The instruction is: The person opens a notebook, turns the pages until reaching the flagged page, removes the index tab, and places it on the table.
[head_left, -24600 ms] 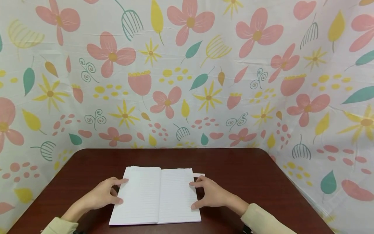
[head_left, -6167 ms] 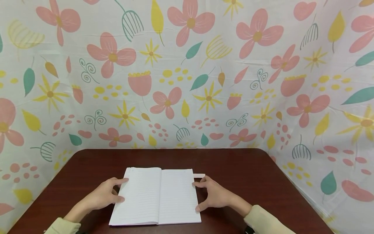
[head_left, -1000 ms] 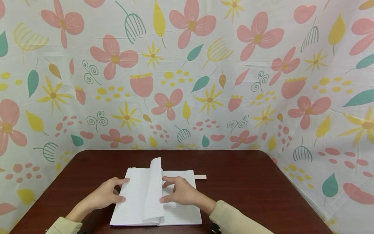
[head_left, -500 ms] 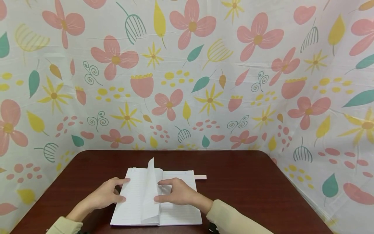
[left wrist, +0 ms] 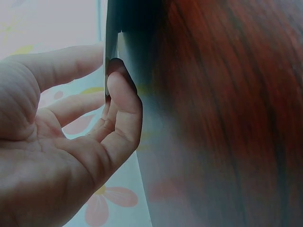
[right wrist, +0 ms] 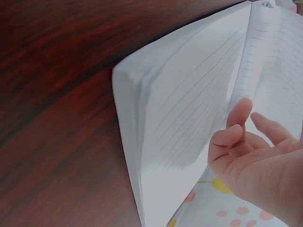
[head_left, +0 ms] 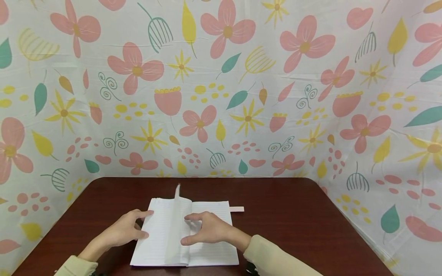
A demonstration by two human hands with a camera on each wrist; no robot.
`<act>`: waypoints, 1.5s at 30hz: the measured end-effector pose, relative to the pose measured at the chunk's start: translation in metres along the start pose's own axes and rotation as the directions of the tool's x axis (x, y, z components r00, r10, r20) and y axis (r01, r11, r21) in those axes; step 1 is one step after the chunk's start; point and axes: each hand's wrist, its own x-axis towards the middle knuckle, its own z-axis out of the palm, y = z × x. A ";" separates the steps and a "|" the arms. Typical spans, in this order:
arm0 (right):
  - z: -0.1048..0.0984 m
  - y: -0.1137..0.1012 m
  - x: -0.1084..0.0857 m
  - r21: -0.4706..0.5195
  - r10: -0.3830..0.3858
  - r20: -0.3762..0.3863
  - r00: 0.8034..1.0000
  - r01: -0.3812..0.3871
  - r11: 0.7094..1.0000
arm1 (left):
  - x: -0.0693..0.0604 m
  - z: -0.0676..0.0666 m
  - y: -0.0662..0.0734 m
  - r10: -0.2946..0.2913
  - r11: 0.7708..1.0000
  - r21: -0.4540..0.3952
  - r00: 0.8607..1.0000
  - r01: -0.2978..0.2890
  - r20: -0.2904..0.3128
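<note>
An open notebook [head_left: 214, 253] with lined white pages lies on the dark wooden table. One leaf [head_left: 172, 237] stands up nearly edge-on over its left half. At the left edge, my left hand [head_left: 122, 230] holds the notebook, thumb and a finger on top. In the left wrist view, other fingers [left wrist: 125, 94] curl behind the cover edge. My right hand [head_left: 210, 228] hovers over the middle, beside the raised leaf, thumb and index finger apart. In the right wrist view, this hand [right wrist: 255, 156] has loosely bent fingers with nothing pinched; whether a fingertip touches the leaf I cannot tell.
A pale tab or ribbon [head_left: 236, 209] sticks out past the notebook's right edge. The dark table [head_left: 283, 214] extends behind and to both sides. A flower-printed cloth [head_left: 221, 96] hangs around the table's back and sides.
The right hand has moved left from the notebook's right edge to its middle. A leaf has risen and swung leftward, now nearly edge-on. The left hand has stayed at the left edge.
</note>
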 end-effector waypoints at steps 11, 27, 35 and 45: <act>0.000 0.005 0.003 0.008 -0.040 0.006 0.999 0.040 0.999 | 0.004 0.002 0.000 -0.032 0.999 -0.037 0.999 0.032 -0.016; 0.000 0.006 0.002 -0.024 -0.041 -0.003 0.999 0.041 0.999 | 0.003 0.005 0.003 -0.037 0.998 -0.048 0.998 0.035 -0.044; -0.004 0.012 -0.001 0.016 -0.034 0.005 0.999 0.034 0.999 | 0.007 0.010 0.001 -0.082 0.997 -0.021 0.993 0.080 -0.083; -0.027 0.036 -0.020 -0.097 -0.057 -0.023 0.998 0.055 0.994 | 0.007 0.011 0.002 -0.095 0.995 0.012 0.989 0.097 -0.109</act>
